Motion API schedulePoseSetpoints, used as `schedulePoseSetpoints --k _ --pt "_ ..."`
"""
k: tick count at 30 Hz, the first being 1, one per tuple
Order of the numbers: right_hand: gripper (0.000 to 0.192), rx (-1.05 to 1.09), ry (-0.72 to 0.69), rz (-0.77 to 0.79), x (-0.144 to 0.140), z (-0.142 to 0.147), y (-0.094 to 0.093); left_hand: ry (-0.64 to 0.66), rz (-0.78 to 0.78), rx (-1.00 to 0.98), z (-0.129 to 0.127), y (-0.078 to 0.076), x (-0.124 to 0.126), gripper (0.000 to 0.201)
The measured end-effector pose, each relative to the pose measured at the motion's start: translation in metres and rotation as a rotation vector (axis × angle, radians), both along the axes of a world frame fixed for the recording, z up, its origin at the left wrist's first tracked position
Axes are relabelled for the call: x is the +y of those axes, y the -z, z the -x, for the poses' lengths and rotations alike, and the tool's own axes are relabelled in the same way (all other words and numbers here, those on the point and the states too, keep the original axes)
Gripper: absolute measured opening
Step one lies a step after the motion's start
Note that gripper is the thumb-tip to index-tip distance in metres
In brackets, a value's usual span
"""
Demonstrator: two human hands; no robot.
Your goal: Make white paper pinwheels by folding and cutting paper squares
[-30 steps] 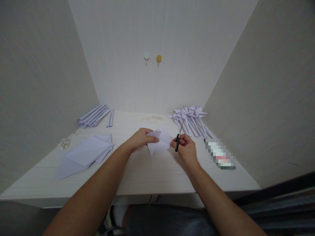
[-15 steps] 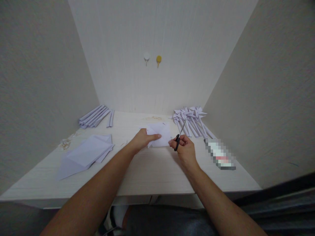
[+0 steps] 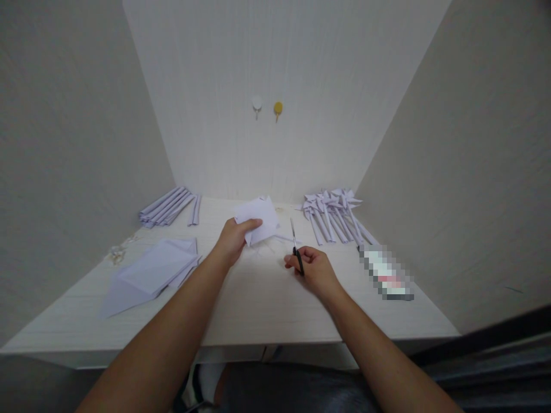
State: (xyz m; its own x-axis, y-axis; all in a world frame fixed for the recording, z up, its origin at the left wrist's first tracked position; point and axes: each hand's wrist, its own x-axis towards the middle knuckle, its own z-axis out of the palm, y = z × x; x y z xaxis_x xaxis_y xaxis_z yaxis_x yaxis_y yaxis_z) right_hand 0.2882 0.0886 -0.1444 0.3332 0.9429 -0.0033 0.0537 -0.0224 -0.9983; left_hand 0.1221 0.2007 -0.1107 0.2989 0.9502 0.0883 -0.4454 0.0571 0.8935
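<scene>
My left hand (image 3: 236,236) grips a white paper square (image 3: 266,219) by its near left side, thumb flat on top. The sheet is raised and tilted above the desk. In my right hand (image 3: 313,265) is a pair of black-handled scissors (image 3: 297,252), fingers at the handles and the blades pointing away from me. The blades look closed and stand apart from the paper, to its right. A thin white paper strip (image 3: 284,237) lies on the desk between the sheet and the scissors.
Rolled paper tubes (image 3: 167,207) lie at the back left, with a pile of white sheets (image 3: 150,269) nearer me. Several paper pinwheels (image 3: 331,209) are at the back right. A blurred phone-like object (image 3: 385,272) rests at the right. Two hooks (image 3: 278,109) hang on the wall.
The paper in my left hand has shifted left, up and tilted. My right hand with the scissors has moved left and nearer me, and the blades now point more straight ahead.
</scene>
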Motion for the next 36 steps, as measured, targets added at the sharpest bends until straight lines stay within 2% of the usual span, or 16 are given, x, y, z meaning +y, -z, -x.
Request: schedulePoseSetpoints --k 3,9,24,36 --pt "0.033 -0.025 -0.053 0.038 -0.001 0.0001 0.004 -0.017 0.038 -0.096 0.0009 -0.0031 -0.0004 0.039" --pt "0.031 -0.068 -0.127 0.06 -0.0032 -0.0001 0.0054 -0.045 0.047 -0.114 0.0009 -0.0034 0.0004 0.038" --pt "0.045 -0.053 -0.111 0.091 -0.0054 0.0039 -0.001 -0.031 0.033 -0.099 0.0002 -0.0052 -0.0018 0.033" --pt "0.046 -0.079 -0.111 0.059 -0.0059 0.0031 0.0002 -0.031 0.039 -0.087 0.001 -0.0016 0.0008 0.035"
